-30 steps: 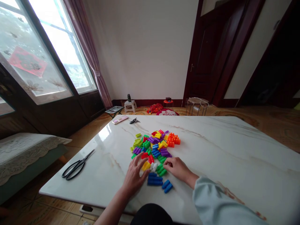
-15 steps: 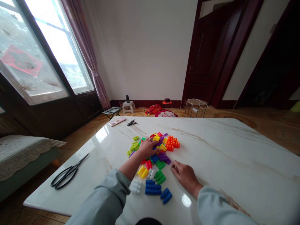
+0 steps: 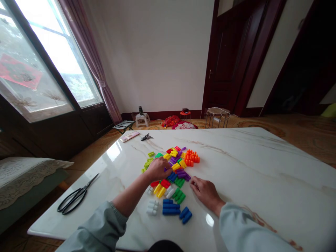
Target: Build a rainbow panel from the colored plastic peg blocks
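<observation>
My left hand (image 3: pixel 159 169) reaches into a pile of colourful plastic building blocks, palm down. Its fingers are bent and close together, and whatever lies under them is hidden. Purple blocks (image 3: pixel 182 174) and yellow blocks (image 3: pixel 175 166) are just right of its fingertips. My right hand (image 3: pixel 206 191) rests on the table right of the pile, fingers curled closed, with nothing visible in them. Green blocks (image 3: pixel 179 196) lie beside it. Nearer me are blue blocks (image 3: pixel 171 209), white blocks (image 3: pixel 152 207) and yellow-red blocks (image 3: pixel 159 190). A joined cluster of orange blocks (image 3: pixel 192 158) sits at the pile's far right.
The white marble-patterned table (image 3: pixel 249 168) carries black-handled scissors (image 3: pixel 76 196) at the left. A phone (image 3: pixel 129 136) and a small dark tool (image 3: pixel 146 137) lie by the far edge. Beyond are a white stool (image 3: pixel 142 119) and a metal-framed stool (image 3: pixel 217 115) on the floor.
My left hand has drawn back slightly to the left and toward me, with its fingers more bent, uncovering blocks beyond it. My right hand stays about where it was. The view has shifted slightly.
</observation>
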A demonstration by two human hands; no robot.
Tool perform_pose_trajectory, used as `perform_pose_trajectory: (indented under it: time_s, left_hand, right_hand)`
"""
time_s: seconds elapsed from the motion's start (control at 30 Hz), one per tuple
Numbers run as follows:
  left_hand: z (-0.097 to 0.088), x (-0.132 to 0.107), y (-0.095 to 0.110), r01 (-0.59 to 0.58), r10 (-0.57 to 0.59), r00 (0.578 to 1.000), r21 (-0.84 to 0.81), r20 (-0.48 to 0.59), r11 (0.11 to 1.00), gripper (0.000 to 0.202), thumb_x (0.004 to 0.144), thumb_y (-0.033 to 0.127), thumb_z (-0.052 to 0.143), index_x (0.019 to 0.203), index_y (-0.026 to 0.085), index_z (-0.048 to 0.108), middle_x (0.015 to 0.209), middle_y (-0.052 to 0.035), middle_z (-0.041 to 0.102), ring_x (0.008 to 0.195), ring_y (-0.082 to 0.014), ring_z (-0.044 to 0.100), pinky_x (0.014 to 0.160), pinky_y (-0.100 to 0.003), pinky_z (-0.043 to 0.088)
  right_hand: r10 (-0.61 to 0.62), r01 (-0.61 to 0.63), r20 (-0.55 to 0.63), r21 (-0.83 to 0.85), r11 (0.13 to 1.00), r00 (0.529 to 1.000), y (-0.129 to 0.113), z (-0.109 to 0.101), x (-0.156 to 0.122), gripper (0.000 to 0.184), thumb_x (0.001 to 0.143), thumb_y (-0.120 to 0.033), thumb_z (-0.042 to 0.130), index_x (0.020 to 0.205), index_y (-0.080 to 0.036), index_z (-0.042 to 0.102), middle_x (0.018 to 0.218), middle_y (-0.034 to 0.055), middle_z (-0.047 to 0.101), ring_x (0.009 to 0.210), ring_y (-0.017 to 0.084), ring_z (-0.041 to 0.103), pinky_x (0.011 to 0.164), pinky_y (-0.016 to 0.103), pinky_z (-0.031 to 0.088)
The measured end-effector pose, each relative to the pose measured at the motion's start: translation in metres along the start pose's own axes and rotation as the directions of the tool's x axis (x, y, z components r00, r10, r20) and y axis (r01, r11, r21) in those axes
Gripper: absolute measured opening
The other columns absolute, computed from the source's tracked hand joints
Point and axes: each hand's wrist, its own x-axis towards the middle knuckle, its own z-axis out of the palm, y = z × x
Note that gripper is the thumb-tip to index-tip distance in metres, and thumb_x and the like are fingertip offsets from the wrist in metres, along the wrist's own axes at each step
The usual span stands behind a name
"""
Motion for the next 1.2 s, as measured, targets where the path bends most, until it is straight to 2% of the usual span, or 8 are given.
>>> perform_pose_trajectory:
  time_s: [0.13,0.27,0.43,0.6,0.67,0.8,0.93,1.2]
  left_hand:
    - [0.002,0.007,0.009,-0.118,0.117,0.992,0.006,0.05,0.993,0.019,0.079,0.03,0.06,0.093,0.025,0.072,0.096,-0.0055,0.069,0.094,-0.0218,0.061,0.086,-0.034,0.047]
    - [0.019,0.017,0.017,-0.19,0.19,0.976,-0.006,0.105,0.982,0.044,0.076,0.024,0.063,0.119,0.033,0.062,0.136,-0.0022,0.054,0.123,-0.0265,0.049,0.1,-0.041,0.04]
    - [0.029,0.026,0.018,-0.146,0.148,0.973,-0.026,0.174,0.989,0.021,0.086,0.033,0.054,0.095,0.025,0.071,0.108,-0.0051,0.069,0.105,-0.0222,0.06,0.096,-0.036,0.043]
    - [0.025,0.03,0.015,-0.05,0.035,0.98,0.073,0.198,0.996,0.022,0.083,0.028,0.053,0.072,0.022,0.071,0.071,-0.0047,0.068,0.077,-0.0216,0.064,0.082,-0.035,0.046]
    - [0.025,0.031,0.014,-0.057,0.034,0.973,0.094,0.229,0.994,0.018,0.077,0.023,0.057,0.086,0.024,0.072,0.081,-0.0041,0.071,0.081,-0.0225,0.064,0.083,-0.035,0.046]
    - [0.03,0.035,0.014,-0.138,0.107,0.954,0.093,0.281,0.986,0.045,0.067,0.011,0.058,0.108,0.027,0.069,0.109,-0.0054,0.069,0.102,-0.0266,0.062,0.089,-0.037,0.044]
    - [0.036,0.041,0.014,-0.125,0.08,0.925,0.098,0.371,0.987,0.051,0.063,0.01,0.06,0.111,0.027,0.067,0.112,-0.0052,0.068,0.105,-0.0293,0.061,0.093,-0.041,0.043]
    - [0.043,0.045,0.009,-0.079,0.026,0.932,0.13,0.362,0.988,0.044,0.065,0.029,0.069,0.109,0.023,0.066,0.107,-0.0078,0.067,0.102,-0.0298,0.061,0.091,-0.041,0.045]
  right_hand:
    - [0.006,-0.006,0.0,-0.008,1.0,1.0,-0.001,-0.001,0.001,0.022,0.092,-0.027,0.04,0.088,-0.023,0.061,0.086,0.001,0.072,0.075,0.016,0.066,0.063,0.025,0.037]
    - [0.001,-0.001,0.0,-0.01,1.0,1.0,-0.001,-0.001,0.001,0.022,0.092,-0.027,0.039,0.088,-0.023,0.061,0.086,0.0009,0.071,0.076,0.016,0.066,0.063,0.024,0.037]
    - [-0.01,0.01,-0.009,-0.011,1.0,1.0,0.0,0.0,0.0,0.02,0.091,-0.027,0.041,0.088,-0.023,0.061,0.085,0.0007,0.071,0.075,0.016,0.066,0.063,0.024,0.037]
    - [-0.003,0.003,-0.01,-0.004,1.0,1.0,0.0,0.0,0.0,0.02,0.091,-0.026,0.041,0.087,-0.023,0.06,0.085,0.0008,0.071,0.075,0.016,0.065,0.063,0.024,0.036]
    - [-0.002,0.002,-0.004,-0.005,1.0,1.0,0.0,-0.001,0.001,0.02,0.091,-0.026,0.041,0.088,-0.023,0.06,0.085,0.0009,0.071,0.075,0.016,0.065,0.063,0.024,0.036]
    - [0.001,-0.001,0.003,-0.007,1.0,1.0,0.0,0.0,0.001,0.02,0.091,-0.027,0.041,0.089,-0.023,0.06,0.087,0.0012,0.072,0.077,0.016,0.066,0.065,0.024,0.036]
    - [0.007,-0.007,0.001,-0.007,1.0,1.0,0.001,0.001,0.001,0.02,0.091,-0.027,0.041,0.09,-0.023,0.061,0.087,0.0011,0.072,0.077,0.016,0.066,0.065,0.025,0.037]
    - [0.009,-0.009,0.013,-0.007,1.0,1.0,0.001,0.001,0.001,0.021,0.091,-0.028,0.04,0.09,-0.022,0.061,0.088,0.0018,0.071,0.078,0.017,0.066,0.066,0.025,0.038]
